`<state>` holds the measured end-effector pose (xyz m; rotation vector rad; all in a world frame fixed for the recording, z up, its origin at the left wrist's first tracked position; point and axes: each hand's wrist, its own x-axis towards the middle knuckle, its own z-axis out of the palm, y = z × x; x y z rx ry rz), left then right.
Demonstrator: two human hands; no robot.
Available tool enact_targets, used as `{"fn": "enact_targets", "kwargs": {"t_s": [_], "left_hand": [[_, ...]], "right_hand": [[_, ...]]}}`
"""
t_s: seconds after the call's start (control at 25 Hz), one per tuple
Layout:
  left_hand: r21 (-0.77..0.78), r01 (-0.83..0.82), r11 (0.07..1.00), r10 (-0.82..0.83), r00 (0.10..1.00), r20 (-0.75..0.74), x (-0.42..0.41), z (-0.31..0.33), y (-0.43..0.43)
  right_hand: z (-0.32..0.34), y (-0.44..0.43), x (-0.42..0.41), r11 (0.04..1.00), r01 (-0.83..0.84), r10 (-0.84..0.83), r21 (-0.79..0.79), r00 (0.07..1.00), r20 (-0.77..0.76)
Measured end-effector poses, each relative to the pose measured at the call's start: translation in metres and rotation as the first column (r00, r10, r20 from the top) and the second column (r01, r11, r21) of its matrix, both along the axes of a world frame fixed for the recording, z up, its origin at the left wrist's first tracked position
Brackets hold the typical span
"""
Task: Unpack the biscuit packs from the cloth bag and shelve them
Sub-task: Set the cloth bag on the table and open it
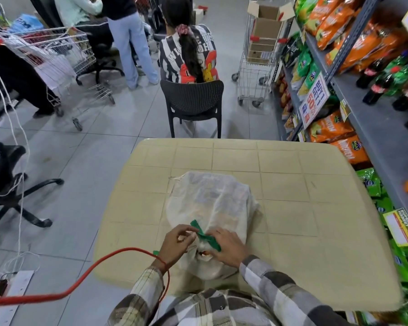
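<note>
A white cloth bag (210, 203) lies on the beige table (304, 208), its mouth turned toward me and gathered by a green drawstring (204, 235). My left hand (174, 245) pinches the bag's cloth at the left of the mouth. My right hand (229, 248) rests on the right side of the mouth, fingers on the green string and cloth. Through the small opening a bit of orange packaging (204, 253) shows; the biscuit packs inside are otherwise hidden by the cloth.
Grey shelves (363, 128) with snack bags and soda bottles run along the right. A person sits on a black chair (193, 100) beyond the table. Shopping trolleys (64, 57) and office chairs stand at the left. A red cable (80, 276) crosses the lower left.
</note>
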<state>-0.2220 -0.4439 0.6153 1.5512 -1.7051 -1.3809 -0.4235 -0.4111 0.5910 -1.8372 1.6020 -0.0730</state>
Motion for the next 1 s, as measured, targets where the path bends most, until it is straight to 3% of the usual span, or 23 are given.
{"fn": "enact_targets", "kwargs": {"t_s": [0.08,0.24,0.36,0.44,0.48,0.52,0.6,0.68,0.8,0.88,1.0], "left_hand": [[-0.035,-0.012,0.999,0.014,0.999,0.045,0.007,-0.002,0.0],[-0.096,0.157,0.983,-0.103,0.901,0.422,0.023,-0.007,-0.003],[-0.22,0.216,0.951,-0.011,0.737,0.676,0.025,-0.013,0.004],[-0.369,0.268,0.89,0.068,0.722,0.688,0.018,-0.015,0.013],[-0.404,0.312,0.86,0.048,0.739,0.673,0.013,-0.016,0.017],[-0.405,0.345,0.846,0.005,0.756,0.655,0.008,-0.019,0.021],[-0.337,0.331,0.882,-0.047,0.771,0.635,0.002,-0.025,0.023],[-0.251,0.308,0.918,-0.073,0.752,0.655,-0.001,-0.029,0.019],[-0.183,0.347,0.92,-0.12,0.693,0.711,-0.005,-0.029,0.012],[-0.163,0.399,0.902,-0.154,0.651,0.744,-0.006,-0.031,0.01],[-0.165,0.46,0.872,-0.198,0.642,0.741,-0.007,-0.036,0.012]], "right_hand": [[-0.001,-0.004,0.001,0.992,0.12,-0.123,0.028,0.982,0.144],[-0.002,-0.004,-0.008,0.922,0.357,-0.386,0.147,0.847,0.366],[-0.002,0.003,-0.014,0.779,0.565,-0.621,0.271,0.637,0.457],[-0.001,0.009,-0.013,0.668,0.696,-0.715,0.262,0.504,0.484],[0.001,0.01,-0.012,0.652,0.74,-0.717,0.164,0.532,0.451],[0.002,0.01,-0.011,0.675,0.738,-0.682,0.006,0.621,0.386],[0.005,0.005,-0.009,0.781,0.52,-0.486,-0.346,0.854,0.186],[0.007,-0.006,-0.004,0.888,0.149,-0.177,-0.435,0.984,-0.026],[0.003,-0.02,0.004,0.958,-0.189,0.145,-0.216,0.968,-0.204],[0.0,-0.024,0.011,0.957,-0.244,0.197,-0.156,0.942,-0.27],[-0.001,-0.027,0.012,0.95,-0.251,0.196,-0.186,0.942,-0.271]]}}
